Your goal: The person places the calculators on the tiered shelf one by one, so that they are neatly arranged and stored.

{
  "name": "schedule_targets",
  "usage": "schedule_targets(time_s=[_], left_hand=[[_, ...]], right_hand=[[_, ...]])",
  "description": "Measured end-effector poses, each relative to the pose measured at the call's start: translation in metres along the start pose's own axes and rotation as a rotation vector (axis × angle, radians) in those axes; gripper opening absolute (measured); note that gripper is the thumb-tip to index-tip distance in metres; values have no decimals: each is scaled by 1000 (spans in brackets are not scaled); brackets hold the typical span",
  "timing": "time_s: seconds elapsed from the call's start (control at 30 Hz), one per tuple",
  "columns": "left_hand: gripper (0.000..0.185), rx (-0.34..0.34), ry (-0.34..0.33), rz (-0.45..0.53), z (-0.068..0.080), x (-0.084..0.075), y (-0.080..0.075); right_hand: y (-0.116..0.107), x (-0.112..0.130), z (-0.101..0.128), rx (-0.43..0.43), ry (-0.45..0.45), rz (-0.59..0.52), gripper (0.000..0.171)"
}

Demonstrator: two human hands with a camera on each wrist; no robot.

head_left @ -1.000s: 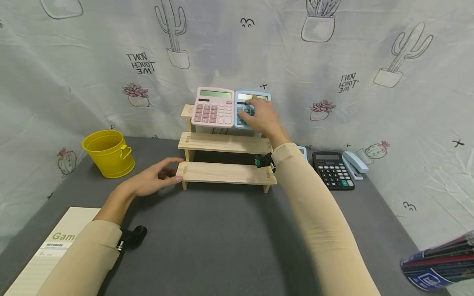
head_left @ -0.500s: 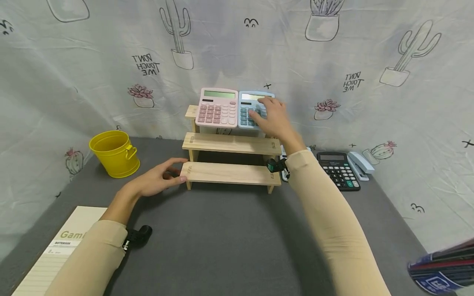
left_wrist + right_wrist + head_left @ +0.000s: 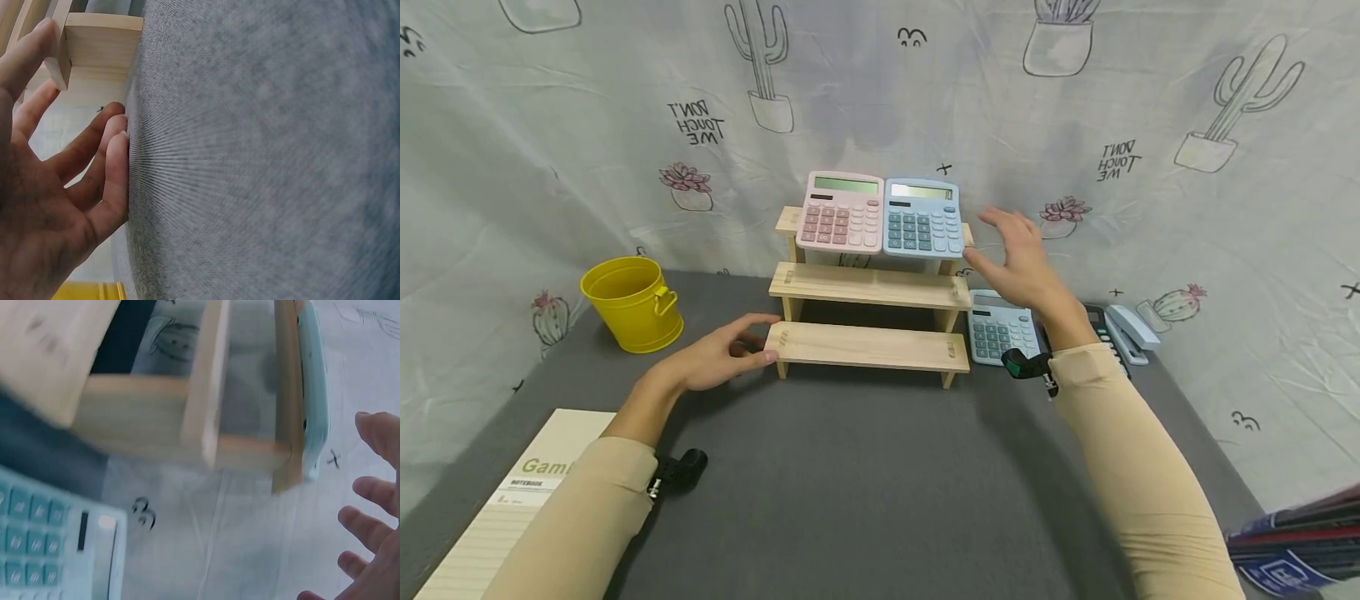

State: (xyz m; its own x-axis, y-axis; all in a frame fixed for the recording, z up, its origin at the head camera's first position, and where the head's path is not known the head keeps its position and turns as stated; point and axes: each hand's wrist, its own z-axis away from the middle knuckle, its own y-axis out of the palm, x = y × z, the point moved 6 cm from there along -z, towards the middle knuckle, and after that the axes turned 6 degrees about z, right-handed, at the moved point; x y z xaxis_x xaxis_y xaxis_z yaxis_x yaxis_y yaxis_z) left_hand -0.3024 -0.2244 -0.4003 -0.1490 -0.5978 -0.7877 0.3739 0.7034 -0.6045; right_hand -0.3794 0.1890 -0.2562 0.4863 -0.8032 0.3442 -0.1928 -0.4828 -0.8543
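A three-step wooden display rack (image 3: 868, 346) stands on the grey table. My left hand (image 3: 718, 358) pinches the left end of its lowest board; in the left wrist view the thumb and index finger of that hand (image 3: 62, 181) touch opposite edges of the board, the other fingers loosely bent. On the top step a pink calculator (image 3: 841, 212) and a blue calculator (image 3: 923, 218) lean back side by side. My right hand (image 3: 1022, 262) hovers just right of the blue one, fingers spread, holding nothing. The right wrist view shows a gap between its fingers and the blue calculator's edge (image 3: 315, 387).
Another blue calculator (image 3: 996, 333) lies right of the rack. Behind my right forearm are a partly hidden black calculator (image 3: 1108, 337) and a light-blue stapler (image 3: 1131, 329). A yellow bucket (image 3: 632, 308) and a notebook (image 3: 497, 500) are at left, a pencil holder (image 3: 1285, 567) at lower right.
My right hand has let go of the blue calculator on the top step and drawn away to the right. My left hand keeps its place on the rack.
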Motion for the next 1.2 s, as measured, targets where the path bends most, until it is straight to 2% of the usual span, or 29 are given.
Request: schedule_targets(time_s=[0.13, 0.4, 0.73, 1.03, 1.2], left_hand=[[73, 7, 0, -3, 0, -1, 0], [73, 9, -19, 7, 3, 1, 1], [72, 7, -2, -1, 1, -1, 1], [72, 11, -5, 2, 1, 0, 1], [72, 7, -5, 2, 0, -1, 0]], right_hand=[[-5, -11, 14, 4, -27, -6, 67], [-8, -38, 43, 64, 43, 25, 72], [-13, -68, 72, 67, 59, 72, 76], [-7, -94, 94, 74, 54, 85, 77], [-1, -111, 106, 99, 124, 113, 78]])
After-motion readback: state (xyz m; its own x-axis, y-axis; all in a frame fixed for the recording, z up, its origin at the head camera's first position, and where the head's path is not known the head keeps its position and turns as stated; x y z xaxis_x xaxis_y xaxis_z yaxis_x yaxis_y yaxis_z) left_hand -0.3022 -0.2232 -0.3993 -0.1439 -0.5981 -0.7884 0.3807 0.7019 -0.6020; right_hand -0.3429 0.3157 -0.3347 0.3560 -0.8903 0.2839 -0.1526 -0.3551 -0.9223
